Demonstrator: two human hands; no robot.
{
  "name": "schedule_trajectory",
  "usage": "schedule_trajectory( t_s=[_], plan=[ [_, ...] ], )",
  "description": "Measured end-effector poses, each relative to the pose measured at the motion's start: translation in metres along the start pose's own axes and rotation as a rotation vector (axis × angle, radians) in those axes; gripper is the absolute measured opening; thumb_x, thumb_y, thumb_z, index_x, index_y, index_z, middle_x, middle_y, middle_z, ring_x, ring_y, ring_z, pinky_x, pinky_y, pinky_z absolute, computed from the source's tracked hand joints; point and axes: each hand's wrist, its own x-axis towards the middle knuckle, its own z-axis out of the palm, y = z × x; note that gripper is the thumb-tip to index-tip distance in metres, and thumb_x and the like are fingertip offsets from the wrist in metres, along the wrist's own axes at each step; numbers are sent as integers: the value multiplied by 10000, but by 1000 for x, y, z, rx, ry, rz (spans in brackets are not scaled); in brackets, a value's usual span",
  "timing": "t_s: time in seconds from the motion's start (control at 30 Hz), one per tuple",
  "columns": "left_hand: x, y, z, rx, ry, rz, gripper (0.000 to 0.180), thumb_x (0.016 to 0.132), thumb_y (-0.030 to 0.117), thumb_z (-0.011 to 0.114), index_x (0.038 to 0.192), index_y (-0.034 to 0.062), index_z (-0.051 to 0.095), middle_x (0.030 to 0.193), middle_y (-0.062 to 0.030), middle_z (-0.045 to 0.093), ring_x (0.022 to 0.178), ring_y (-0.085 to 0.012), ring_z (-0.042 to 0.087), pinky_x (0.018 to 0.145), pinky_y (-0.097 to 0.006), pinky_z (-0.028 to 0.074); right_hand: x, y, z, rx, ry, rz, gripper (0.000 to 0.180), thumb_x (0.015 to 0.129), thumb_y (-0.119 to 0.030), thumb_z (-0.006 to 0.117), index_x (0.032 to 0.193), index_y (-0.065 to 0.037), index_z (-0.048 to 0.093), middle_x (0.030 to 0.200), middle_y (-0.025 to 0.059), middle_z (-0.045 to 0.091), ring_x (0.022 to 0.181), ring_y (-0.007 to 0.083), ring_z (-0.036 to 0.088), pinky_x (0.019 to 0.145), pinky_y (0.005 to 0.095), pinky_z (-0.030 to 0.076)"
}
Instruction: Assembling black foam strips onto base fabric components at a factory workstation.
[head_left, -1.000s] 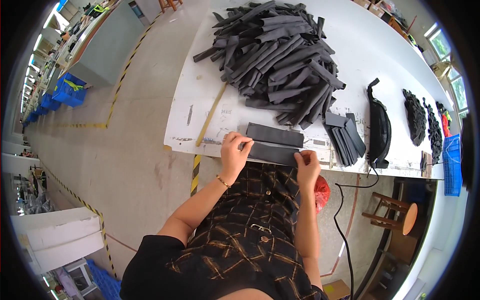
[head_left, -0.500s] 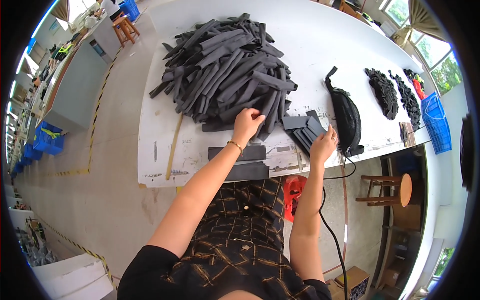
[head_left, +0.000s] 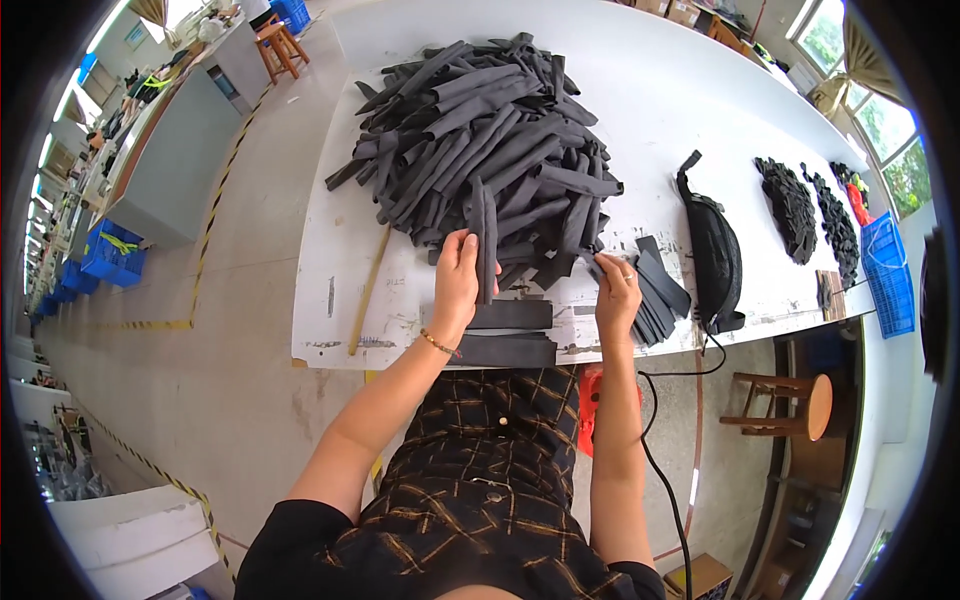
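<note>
The left hand [head_left: 458, 283] is closing its grip around a long, flat strip [head_left: 484, 232] of matte dark grey fabric, which is standing on end at the near edge of a big tangled heap [head_left: 480, 140] of the same limp strips on the white counter [head_left: 340, 270]. The right hand [head_left: 617, 292] is lying palm down with fingers curled on a fanned bundle of strips [head_left: 655, 290], and whether it is pinching one I cannot tell. Both forearms are reaching forward over two flat rectangular pieces [head_left: 510, 332] that are lying stacked at the counter's near edge, beside a glossy black waist bag [head_left: 715, 250].
</note>
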Motion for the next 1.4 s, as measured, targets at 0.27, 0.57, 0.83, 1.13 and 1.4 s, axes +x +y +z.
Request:
schedule_trajectory(
  t_s=[0.27,0.57,0.83,1.13,1.4],
  plan=[
    [-24,6,-12,-391,-230,-250,189,986,90,502,1123,-31,550,1009,-142,660,919,-270,676,810,-392,574,-57,-15,-26,-476,-313,-162,258,786,-43,584,1030,-50,666,1113,70,618,1016,253,576,896,400,432],
    [-30,-3,-19,-434,-271,-378,143,948,73,563,1065,-9,567,1059,-166,652,1017,-335,657,913,-488,546,-34,-49,-49,82,46,140,378,921,35,519,1296,-14,512,1198,175,589,1131,300,550,943,338,431],
    [-33,5,-18,-530,-144,-432,164,951,161,610,1024,22,562,1048,-175,653,974,-328,673,833,-478,589,-44,-119,-69,434,-336,524,318,885,-129,689,1062,-14,451,926,78,455,840,151,424,775,269,396],
    [-35,13,-15,-457,-104,-382,242,961,175,596,1120,47,465,1093,-206,638,929,-366,682,770,-455,608,-38,-148,-82,85,-377,73,450,827,-63,687,1253,-24,547,1085,130,587,969,333,542,831,412,414],
    [-40,15,-9,-422,-135,-378,205,959,144,589,1100,42,481,1085,-209,644,946,-369,680,812,-444,599,-32,-159,-72,-25,-263,-62,361,794,-53,706,1150,-92,664,1016,66,588,915,274,547,780,395,398]
  ],
)
